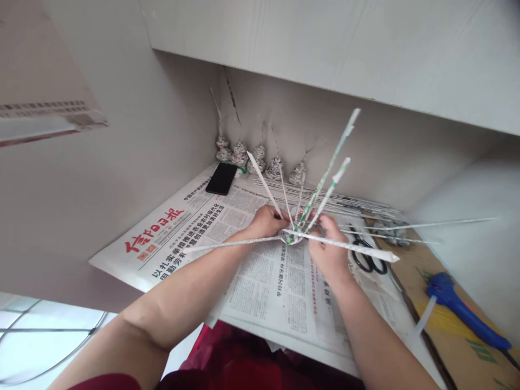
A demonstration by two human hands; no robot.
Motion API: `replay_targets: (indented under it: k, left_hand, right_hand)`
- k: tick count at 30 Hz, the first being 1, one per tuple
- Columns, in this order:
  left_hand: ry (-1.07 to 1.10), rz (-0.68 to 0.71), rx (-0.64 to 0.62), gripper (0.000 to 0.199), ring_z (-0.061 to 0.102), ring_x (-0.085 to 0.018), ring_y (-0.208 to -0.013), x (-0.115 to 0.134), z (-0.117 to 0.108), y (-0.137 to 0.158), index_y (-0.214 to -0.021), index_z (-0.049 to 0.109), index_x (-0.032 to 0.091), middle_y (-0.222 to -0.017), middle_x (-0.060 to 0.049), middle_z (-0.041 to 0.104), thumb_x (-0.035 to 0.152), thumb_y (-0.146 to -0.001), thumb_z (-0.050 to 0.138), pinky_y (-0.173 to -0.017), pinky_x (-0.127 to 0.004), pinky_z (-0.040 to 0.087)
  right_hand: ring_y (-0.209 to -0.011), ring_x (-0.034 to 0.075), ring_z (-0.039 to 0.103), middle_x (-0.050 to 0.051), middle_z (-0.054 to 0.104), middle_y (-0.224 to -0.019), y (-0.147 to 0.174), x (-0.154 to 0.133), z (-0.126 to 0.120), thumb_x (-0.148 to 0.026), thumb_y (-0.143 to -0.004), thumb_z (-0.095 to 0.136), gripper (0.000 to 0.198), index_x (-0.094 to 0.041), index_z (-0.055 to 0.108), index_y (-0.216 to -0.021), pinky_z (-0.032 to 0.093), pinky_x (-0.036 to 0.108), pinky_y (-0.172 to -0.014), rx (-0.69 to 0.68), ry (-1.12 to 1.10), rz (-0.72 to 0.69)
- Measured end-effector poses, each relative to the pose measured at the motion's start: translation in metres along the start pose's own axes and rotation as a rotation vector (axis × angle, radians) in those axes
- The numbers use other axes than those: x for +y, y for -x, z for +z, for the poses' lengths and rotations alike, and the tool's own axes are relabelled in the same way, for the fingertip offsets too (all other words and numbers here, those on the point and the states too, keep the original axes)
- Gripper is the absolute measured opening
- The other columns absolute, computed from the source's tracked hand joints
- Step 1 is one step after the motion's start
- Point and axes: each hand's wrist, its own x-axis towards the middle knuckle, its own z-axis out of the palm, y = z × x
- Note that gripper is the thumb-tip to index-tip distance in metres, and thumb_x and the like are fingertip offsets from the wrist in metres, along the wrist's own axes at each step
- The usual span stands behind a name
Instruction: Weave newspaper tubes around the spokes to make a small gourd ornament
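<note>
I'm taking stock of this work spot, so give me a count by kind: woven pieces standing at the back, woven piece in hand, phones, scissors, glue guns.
Woven pieces at the back: 5
Half-woven piece between the left hand and the right hand: 1
Black phone: 1
Scissors: 1
Blue glue gun: 1
Total: 9

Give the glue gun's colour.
The glue gun is blue, seen in the head view.

Both hands [330, 248] hold a small woven paper piece [289, 237] over spread newspaper [254, 292].
</note>
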Motion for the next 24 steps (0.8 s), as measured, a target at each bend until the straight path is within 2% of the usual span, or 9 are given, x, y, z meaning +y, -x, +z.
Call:
replay_targets:
  k: [2,4,7,10,15,18,21,24]
  left_hand:
    - [-0.008,0.015,-0.006,0.023,0.067,-0.015,-0.070,0.000,-0.001,0.000,-0.086,0.077,0.014,-0.076,-0.003,0.075,0.014,-0.066,0.065,-0.070,-0.022,0.050]
    - [-0.021,0.023,-0.019,0.024,0.067,-0.015,-0.070,0.000,-0.002,0.000,-0.087,0.077,0.014,-0.076,-0.004,0.075,0.013,-0.066,0.065,-0.070,-0.022,0.050]
    - [-0.059,0.041,-0.054,0.024,0.067,-0.016,-0.072,0.001,-0.002,0.001,-0.085,0.077,0.014,-0.077,-0.004,0.075,0.012,-0.065,0.064,-0.069,-0.022,0.051]
    - [-0.085,0.060,-0.059,0.023,0.068,-0.018,-0.075,0.000,-0.001,0.001,-0.083,0.077,0.014,-0.078,-0.004,0.075,0.012,-0.065,0.064,-0.069,-0.023,0.051]
    - [-0.023,0.062,-0.060,0.021,0.069,-0.020,-0.077,-0.002,-0.001,0.001,-0.084,0.077,0.012,-0.082,-0.007,0.075,0.014,-0.066,0.067,-0.072,-0.026,0.052]
    - [0.031,0.045,-0.093,0.022,0.069,-0.020,-0.077,-0.001,-0.002,0.001,-0.085,0.077,0.011,-0.084,-0.008,0.075,0.015,-0.065,0.069,-0.075,-0.028,0.053]
    - [0.091,0.004,-0.136,0.024,0.069,-0.019,-0.076,0.001,-0.004,0.001,-0.086,0.076,0.011,-0.083,-0.008,0.075,0.015,-0.063,0.070,-0.076,-0.028,0.053]
    - [0.134,-0.051,-0.128,0.021,0.068,-0.018,-0.072,0.002,-0.004,0.002,-0.083,0.076,0.010,-0.078,-0.007,0.075,0.014,-0.063,0.070,-0.075,-0.028,0.053]
  right_hand:
    - [-0.097,0.026,0.063,0.008,0.070,-0.101,-0.002,0.006,0.000,-0.021,-0.077,0.054,0.028,-0.022,0.069,-0.100,0.047,0.041,-0.089,-0.040,0.140,0.012]
    - [-0.085,0.025,0.065,0.006,0.072,-0.088,-0.003,0.012,0.001,-0.026,-0.077,0.057,0.022,-0.023,0.070,-0.094,0.049,0.039,-0.081,-0.093,0.161,0.087]
    - [-0.067,0.021,0.065,0.003,0.072,-0.075,-0.003,0.021,0.002,-0.031,-0.076,0.060,0.020,-0.023,0.071,-0.090,0.050,0.034,-0.067,-0.193,0.014,0.255]
    - [-0.064,0.019,0.063,0.001,0.071,-0.071,-0.005,0.024,0.003,-0.033,-0.071,0.067,0.018,-0.022,0.072,-0.085,0.048,0.031,-0.064,-0.260,-0.160,0.378]
    - [-0.054,0.015,0.058,-0.001,0.068,-0.063,-0.010,0.022,0.001,-0.029,-0.060,0.075,0.028,-0.020,0.071,-0.086,0.046,0.028,-0.057,-0.277,-0.355,0.559]
    - [-0.053,0.015,0.057,-0.001,0.068,-0.062,-0.010,0.028,0.001,-0.029,-0.062,0.073,0.029,-0.020,0.072,-0.090,0.047,0.029,-0.056,-0.310,-0.356,0.574]
    - [-0.065,0.018,0.063,0.001,0.071,-0.071,-0.010,0.036,0.003,-0.028,-0.064,0.071,0.026,-0.021,0.074,-0.089,0.051,0.033,-0.069,-0.364,-0.349,0.518]
    - [-0.072,0.020,0.066,0.001,0.073,-0.077,-0.009,0.038,0.005,-0.026,-0.066,0.070,0.025,-0.023,0.074,-0.091,0.052,0.036,-0.076,-0.385,-0.344,0.479]
